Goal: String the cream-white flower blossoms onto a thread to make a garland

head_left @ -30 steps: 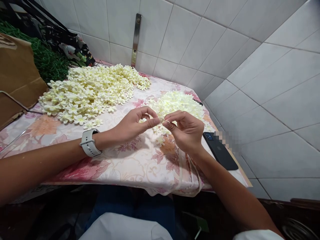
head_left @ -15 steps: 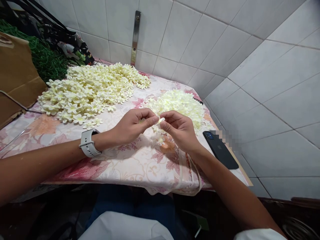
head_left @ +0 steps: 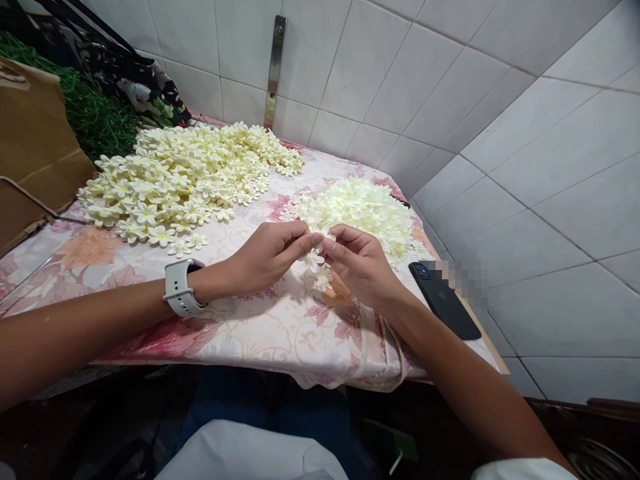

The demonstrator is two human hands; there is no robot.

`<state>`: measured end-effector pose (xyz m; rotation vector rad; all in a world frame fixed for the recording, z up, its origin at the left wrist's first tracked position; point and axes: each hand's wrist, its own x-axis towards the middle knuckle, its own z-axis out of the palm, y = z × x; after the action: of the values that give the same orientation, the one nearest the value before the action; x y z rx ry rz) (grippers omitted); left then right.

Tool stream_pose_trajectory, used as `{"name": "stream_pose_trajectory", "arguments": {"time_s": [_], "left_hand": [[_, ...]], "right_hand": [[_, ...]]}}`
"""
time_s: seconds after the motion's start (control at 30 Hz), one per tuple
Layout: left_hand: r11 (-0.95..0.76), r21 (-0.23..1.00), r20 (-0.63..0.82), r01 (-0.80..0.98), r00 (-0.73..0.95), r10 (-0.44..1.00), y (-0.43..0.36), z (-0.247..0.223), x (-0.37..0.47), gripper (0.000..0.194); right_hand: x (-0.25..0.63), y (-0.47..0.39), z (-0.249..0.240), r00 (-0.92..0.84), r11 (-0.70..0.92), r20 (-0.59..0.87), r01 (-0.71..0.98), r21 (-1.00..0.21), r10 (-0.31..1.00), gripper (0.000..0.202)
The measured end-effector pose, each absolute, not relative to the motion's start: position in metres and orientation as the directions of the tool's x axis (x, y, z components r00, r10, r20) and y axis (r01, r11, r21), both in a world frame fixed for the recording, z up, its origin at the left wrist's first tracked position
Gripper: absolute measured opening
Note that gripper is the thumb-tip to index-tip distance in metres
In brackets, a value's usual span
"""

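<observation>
White flower (head_left: 325,233) pinched by left hand (head_left: 270,257) and right hand (head_left: 361,265), well inside tablecloth (head_left: 260,353) edge

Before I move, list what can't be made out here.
All in the head view:
Underside of the pinched flower: hidden by fingertips of the left hand and right hand.
Lower blossoms in the large flower pile: under the upper ones.
Screen of the phone: turned away, back showing.
Patch beside it: pixelated.
Rest of the paper bag: cut off by the left edge.
</observation>
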<state>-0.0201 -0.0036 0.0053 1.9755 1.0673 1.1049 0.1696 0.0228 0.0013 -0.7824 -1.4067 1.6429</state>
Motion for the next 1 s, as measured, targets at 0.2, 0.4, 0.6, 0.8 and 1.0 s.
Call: {"name": "stream_pose_trajectory", "arguments": {"time_s": [0.2,0.4,0.6,0.8,1.0], "left_hand": [[-0.42,0.862,0.337,0.285,0.297,0.893,0.0015,0.0026,-0.0219,0.047],[-0.379,0.811,0.296,0.445,0.247,0.923,0.0066,0.0018,-0.025,0.042],[-0.439,0.817,0.346,0.374,0.291,0.892,0.0029,0.0033,-0.023,0.039],[-0.43,0.831,0.343,0.352,0.283,0.896,0.0028,0.0019,-0.0227,0.038],[-0.47,0.803,0.402,0.366,0.248,0.881,0.0037,0.0002,-0.0248,0.031]], "right_hand": [[0.1705,0.0266,0.0021,-0.405,-0.014,0.078,-0.219,-0.976,0.911,0.032],[0.1731,0.0288,0.0031,-0.384,-0.031,0.07,-0.252,-0.967,0.921,0.033],[0.1715,0.0272,0.004,-0.362,-0.017,0.088,-0.275,-0.961,0.928,0.03],[0.1727,0.0289,0.0048,-0.389,-0.058,0.035,-0.225,-0.973,0.92,0.028],[0.1728,0.0308,0.0028,-0.397,0.009,0.09,-0.202,-0.979,0.913,0.021]]}}
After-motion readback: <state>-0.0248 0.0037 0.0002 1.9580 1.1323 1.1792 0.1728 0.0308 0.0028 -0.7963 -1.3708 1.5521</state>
